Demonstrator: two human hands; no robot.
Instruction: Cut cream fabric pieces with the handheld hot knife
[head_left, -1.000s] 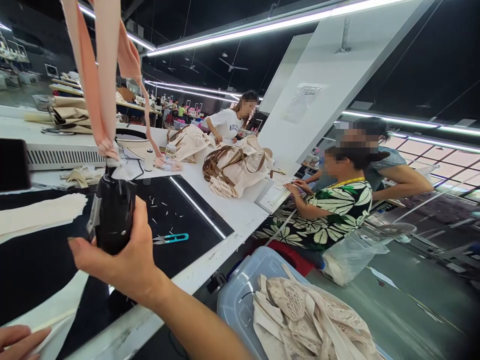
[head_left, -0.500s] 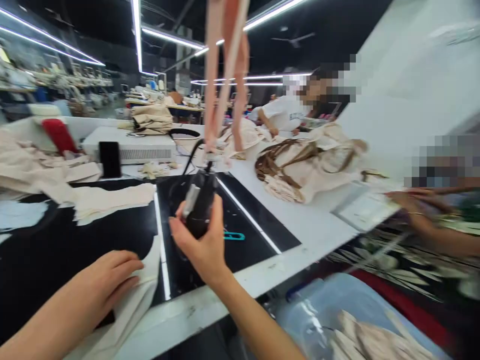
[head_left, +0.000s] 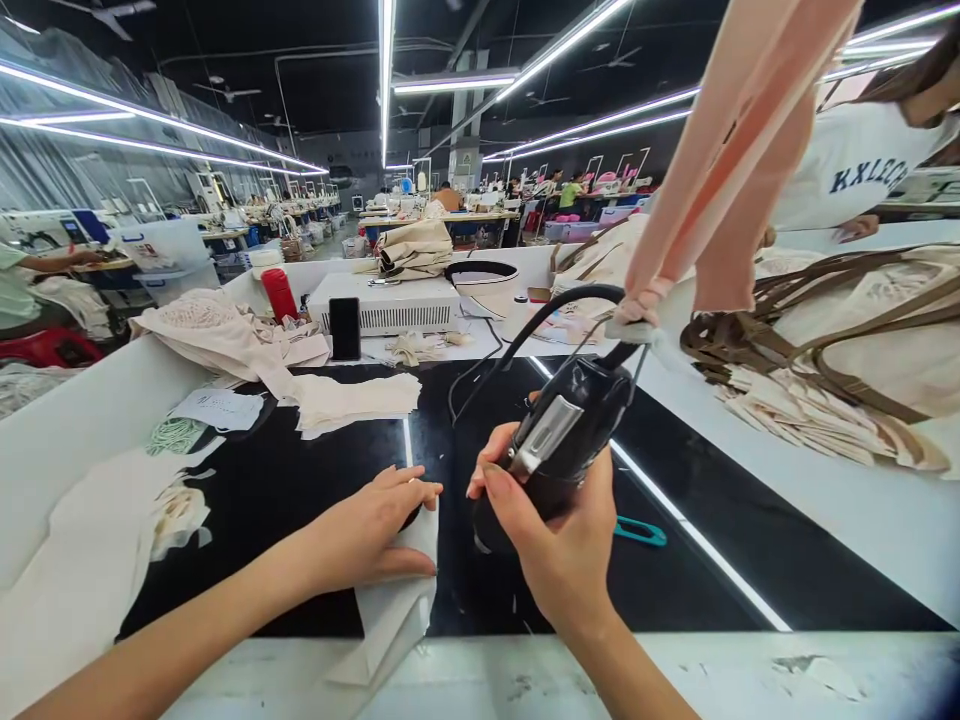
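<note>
My right hand is wrapped around a black corded electric hand tool that looks like a fabric cutter, with a silver lever on its side. Pink cloth strips tied near its top run upward. The tool's base stands low over the black board, partly hidden by my fingers. My left hand lies palm down, fingers stretched, on a cream piece of cloth that hangs over the board's front edge. A teal looped handle lies just right of my right hand.
Cut cream cloth lies at the board's back. A phone leans on a white vented box. Brown-strapped cream pieces are heaped at right, near a person in a white shirt. The cord loops behind the tool.
The view has levelled and swung left, so the table's contents appear farther right. My right hand still grips the tool, and my left hand still rests on the cream cloth.
</note>
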